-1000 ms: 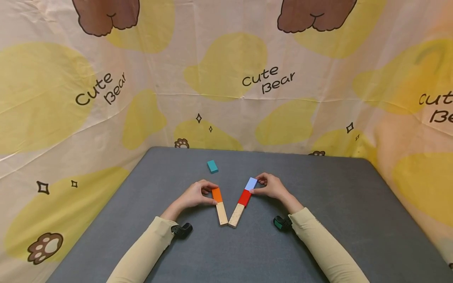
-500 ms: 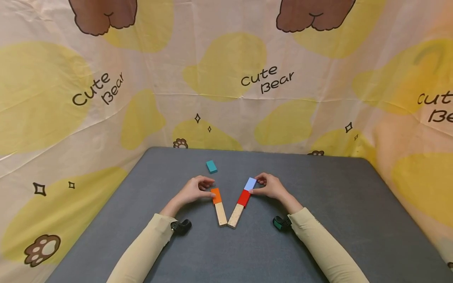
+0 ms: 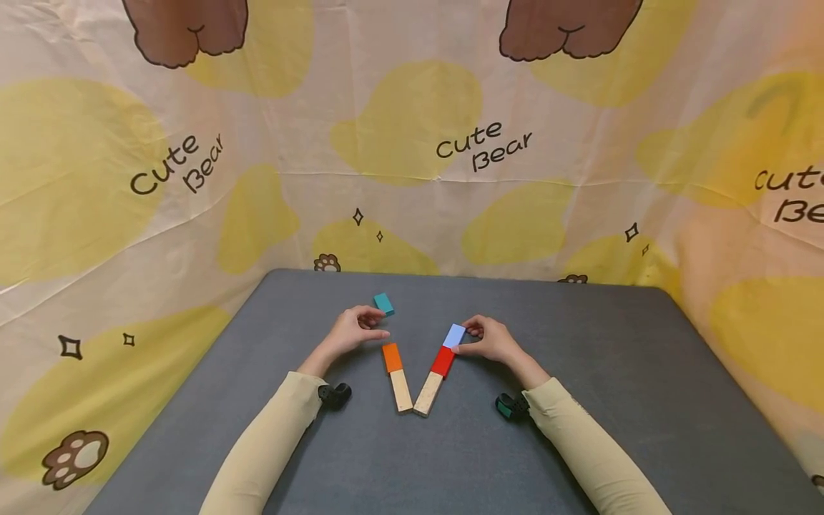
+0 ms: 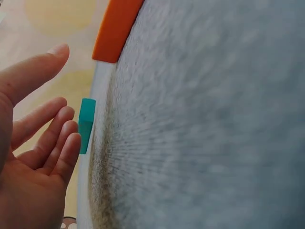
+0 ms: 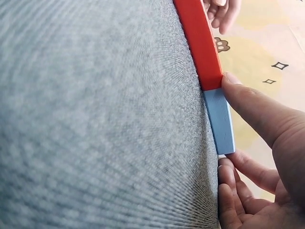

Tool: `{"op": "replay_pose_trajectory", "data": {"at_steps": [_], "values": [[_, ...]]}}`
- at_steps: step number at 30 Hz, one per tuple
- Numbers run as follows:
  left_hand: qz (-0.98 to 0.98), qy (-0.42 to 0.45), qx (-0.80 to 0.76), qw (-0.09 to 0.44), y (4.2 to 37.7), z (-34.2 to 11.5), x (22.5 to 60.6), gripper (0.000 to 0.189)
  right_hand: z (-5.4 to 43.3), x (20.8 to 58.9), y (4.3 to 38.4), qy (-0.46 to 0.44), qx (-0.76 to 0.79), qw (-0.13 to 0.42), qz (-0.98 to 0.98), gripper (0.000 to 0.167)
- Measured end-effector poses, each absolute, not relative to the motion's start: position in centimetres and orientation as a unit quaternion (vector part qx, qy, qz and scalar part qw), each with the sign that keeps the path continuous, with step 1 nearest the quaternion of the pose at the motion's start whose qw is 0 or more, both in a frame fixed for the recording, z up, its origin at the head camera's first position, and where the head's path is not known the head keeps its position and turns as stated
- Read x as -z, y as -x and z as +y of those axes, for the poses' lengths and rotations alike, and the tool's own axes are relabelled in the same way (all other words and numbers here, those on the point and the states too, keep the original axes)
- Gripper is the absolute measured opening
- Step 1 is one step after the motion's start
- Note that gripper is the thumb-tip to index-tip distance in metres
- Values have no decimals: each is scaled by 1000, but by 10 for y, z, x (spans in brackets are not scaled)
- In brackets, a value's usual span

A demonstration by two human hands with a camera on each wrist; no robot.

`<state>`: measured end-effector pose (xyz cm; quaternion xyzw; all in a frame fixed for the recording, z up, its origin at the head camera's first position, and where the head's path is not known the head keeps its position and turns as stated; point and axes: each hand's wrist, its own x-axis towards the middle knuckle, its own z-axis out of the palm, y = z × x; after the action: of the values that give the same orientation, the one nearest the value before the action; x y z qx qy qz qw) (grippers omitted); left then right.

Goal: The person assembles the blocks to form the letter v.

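Note:
My left hand (image 3: 350, 330) hovers above the table with thumb and fingers apart, holding nothing. Just beyond its fingertips lies a teal block (image 3: 384, 303), seen edge-on in the left wrist view (image 4: 86, 119). An orange block (image 3: 392, 357) lies nearer me, end to end with a plain wooden block (image 3: 401, 391). On the right, a light blue block (image 3: 453, 336), a red block (image 3: 443, 362) and another plain wooden block (image 3: 428, 394) form a slanted line. My right hand (image 3: 493, 339) pinches the light blue block lengthwise, thumb by the red joint, a finger at its far end.
The two block rows nearly meet at their near ends, making a V on the grey table (image 3: 566, 443). A printed cloth (image 3: 399, 129) hangs behind the table and at its sides. A dark camera band (image 3: 335, 395) sits at my left wrist.
My left hand has let go of the orange block and moved away from me toward the teal block. The right hand stays in place at the light blue block.

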<state>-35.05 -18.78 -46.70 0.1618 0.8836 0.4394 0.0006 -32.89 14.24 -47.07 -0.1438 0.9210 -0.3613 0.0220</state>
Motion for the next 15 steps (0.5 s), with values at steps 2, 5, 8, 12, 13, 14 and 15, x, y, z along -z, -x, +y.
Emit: {"op": "replay_pose_trajectory", "data": {"at_steps": [2,5,8,12,13,14,15], "values": [[883,-156,-443,-1,355,-188,468,50,143,471,329,143,361,22,921,59],[882,-151,-447,-2,361,-189,468,50,143,471,329,141,361,23,922,59],[883,-147,-445,-5,367,-190,468,50,143,471,330,141,361,25,921,59],[883,-146,-446,-11,372,-190,467,50,143,471,330,141,362,26,921,59],[882,-144,-448,-12,373,-189,467,50,143,471,330,140,363,26,921,59],[883,-143,-448,-14,375,-189,467,50,143,471,330,140,363,26,921,59],[882,-143,-448,-15,376,-189,466,50,143,471,330,139,364,26,921,59]]}}
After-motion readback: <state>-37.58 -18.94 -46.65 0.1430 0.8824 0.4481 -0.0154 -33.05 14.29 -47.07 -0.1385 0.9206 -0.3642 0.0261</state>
